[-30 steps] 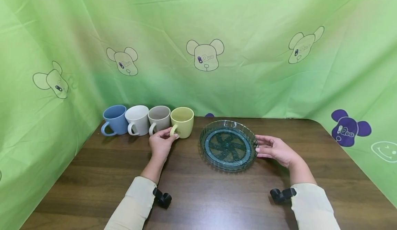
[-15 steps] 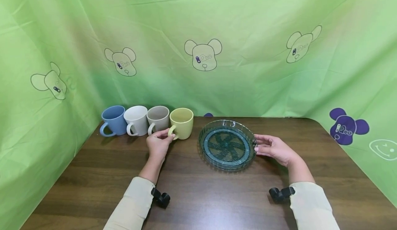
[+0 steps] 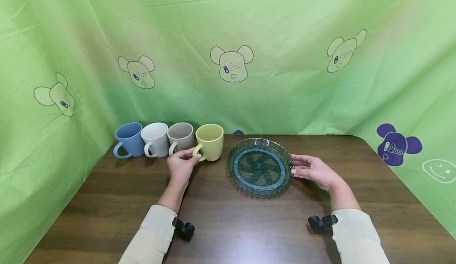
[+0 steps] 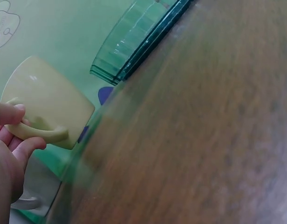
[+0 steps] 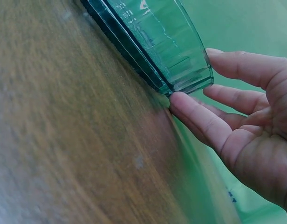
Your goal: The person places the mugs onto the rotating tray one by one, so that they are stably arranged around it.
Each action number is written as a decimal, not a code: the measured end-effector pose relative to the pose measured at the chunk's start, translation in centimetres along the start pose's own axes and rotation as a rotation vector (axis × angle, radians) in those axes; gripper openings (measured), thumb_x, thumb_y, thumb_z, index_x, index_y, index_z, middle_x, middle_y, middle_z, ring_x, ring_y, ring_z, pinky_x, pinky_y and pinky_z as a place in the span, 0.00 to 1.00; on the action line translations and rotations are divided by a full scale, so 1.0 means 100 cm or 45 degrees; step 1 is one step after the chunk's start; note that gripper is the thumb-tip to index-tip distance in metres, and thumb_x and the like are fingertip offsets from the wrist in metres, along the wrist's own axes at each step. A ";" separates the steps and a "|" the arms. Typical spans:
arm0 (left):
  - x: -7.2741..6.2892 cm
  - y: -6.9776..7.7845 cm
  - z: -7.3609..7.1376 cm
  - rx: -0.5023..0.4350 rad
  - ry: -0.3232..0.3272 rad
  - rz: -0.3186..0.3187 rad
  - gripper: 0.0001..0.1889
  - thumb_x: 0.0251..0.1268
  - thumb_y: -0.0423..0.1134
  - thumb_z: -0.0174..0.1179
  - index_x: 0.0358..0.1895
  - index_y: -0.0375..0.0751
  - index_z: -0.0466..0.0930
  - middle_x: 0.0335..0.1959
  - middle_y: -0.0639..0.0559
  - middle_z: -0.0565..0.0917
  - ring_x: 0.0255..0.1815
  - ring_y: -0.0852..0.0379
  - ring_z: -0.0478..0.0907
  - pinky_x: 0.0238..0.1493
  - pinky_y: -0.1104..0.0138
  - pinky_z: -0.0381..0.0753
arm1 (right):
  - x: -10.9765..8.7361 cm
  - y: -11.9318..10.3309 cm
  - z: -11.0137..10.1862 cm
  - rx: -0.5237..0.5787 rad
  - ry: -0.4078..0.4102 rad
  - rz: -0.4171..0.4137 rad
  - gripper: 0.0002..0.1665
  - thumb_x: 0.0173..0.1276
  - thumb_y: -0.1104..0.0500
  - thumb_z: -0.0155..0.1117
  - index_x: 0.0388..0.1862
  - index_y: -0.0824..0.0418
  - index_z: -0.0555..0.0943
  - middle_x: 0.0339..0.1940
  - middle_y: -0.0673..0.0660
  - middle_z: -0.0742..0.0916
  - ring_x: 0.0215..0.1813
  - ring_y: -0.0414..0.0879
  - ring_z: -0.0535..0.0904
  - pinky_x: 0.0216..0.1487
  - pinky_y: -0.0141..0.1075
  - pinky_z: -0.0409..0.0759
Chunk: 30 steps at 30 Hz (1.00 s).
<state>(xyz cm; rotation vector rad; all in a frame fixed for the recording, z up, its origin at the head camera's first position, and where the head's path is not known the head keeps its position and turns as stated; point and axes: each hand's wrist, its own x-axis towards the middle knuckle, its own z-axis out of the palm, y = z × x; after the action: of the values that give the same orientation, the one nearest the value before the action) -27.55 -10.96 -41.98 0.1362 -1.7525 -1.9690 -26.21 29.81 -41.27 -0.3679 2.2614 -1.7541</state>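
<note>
In the head view my left hand [image 3: 183, 165] pinches the handle of a yellow mug [image 3: 211, 145] between thumb and fingers. The mug stands upright, and in the left wrist view a thin strip of backdrop shows between its base [image 4: 83, 126] and the table. To its right is a round, ribbed green glass dish [image 3: 261, 192] with a swirl pattern in its bottom, lying flat on the table. My right hand [image 3: 317, 171] touches the dish's outer right side with extended fingers. In the right wrist view the thumb [image 5: 199, 116] lies low by the dish's base.
A taupe mug [image 3: 181, 137], a white mug [image 3: 156, 139] and a blue mug [image 3: 131, 139] stand in a row left of the yellow one. Wooden table [image 3: 235, 232] lies in front, and a green printed cloth [image 3: 270, 97] hangs behind and at both sides.
The yellow mug has shifted slightly right, away from the taupe mug, with my left hand on its handle. My right hand and the dish hold their place; the head view has drifted a little.
</note>
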 end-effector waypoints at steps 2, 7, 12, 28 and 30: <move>-0.001 0.002 0.000 -0.013 -0.009 -0.018 0.13 0.41 0.17 0.71 0.36 0.20 0.84 0.27 0.40 0.86 0.24 0.65 0.80 0.27 0.75 0.82 | 0.000 0.001 0.000 -0.013 0.007 0.005 0.42 0.66 0.69 0.63 0.70 0.83 0.52 0.66 0.83 0.63 0.54 0.42 0.76 0.51 0.33 0.81; -0.001 0.008 0.001 -0.024 -0.028 -0.039 0.14 0.42 0.17 0.71 0.37 0.20 0.84 0.29 0.36 0.86 0.25 0.64 0.81 0.27 0.74 0.83 | 0.001 0.000 -0.001 -0.041 0.018 0.005 0.42 0.66 0.69 0.64 0.70 0.83 0.53 0.67 0.83 0.64 0.58 0.52 0.75 0.52 0.34 0.81; 0.000 0.010 0.002 -0.020 -0.043 -0.049 0.13 0.43 0.18 0.70 0.38 0.20 0.84 0.30 0.35 0.86 0.25 0.64 0.80 0.27 0.73 0.83 | 0.001 -0.002 -0.001 -0.045 0.015 0.014 0.42 0.66 0.69 0.64 0.70 0.82 0.53 0.67 0.82 0.63 0.59 0.54 0.75 0.52 0.34 0.81; -0.004 0.022 0.007 -0.090 -0.054 -0.058 0.14 0.42 0.17 0.71 0.37 0.20 0.84 0.27 0.43 0.86 0.25 0.63 0.81 0.27 0.71 0.84 | 0.000 -0.001 0.001 0.002 0.016 0.001 0.41 0.66 0.71 0.63 0.70 0.84 0.53 0.66 0.83 0.64 0.52 0.41 0.77 0.50 0.34 0.82; -0.005 0.023 0.008 -0.110 -0.064 -0.064 0.15 0.42 0.16 0.70 0.38 0.19 0.83 0.27 0.42 0.86 0.25 0.63 0.81 0.27 0.71 0.84 | 0.000 -0.001 0.001 0.001 0.016 0.004 0.41 0.66 0.71 0.63 0.69 0.84 0.53 0.65 0.83 0.65 0.52 0.41 0.77 0.50 0.34 0.82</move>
<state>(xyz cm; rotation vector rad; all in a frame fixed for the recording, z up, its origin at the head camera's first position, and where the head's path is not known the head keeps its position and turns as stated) -26.76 -10.18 -39.76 0.1035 -1.7072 -2.0977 -26.20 29.64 -41.18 -0.3535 2.2685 -1.7606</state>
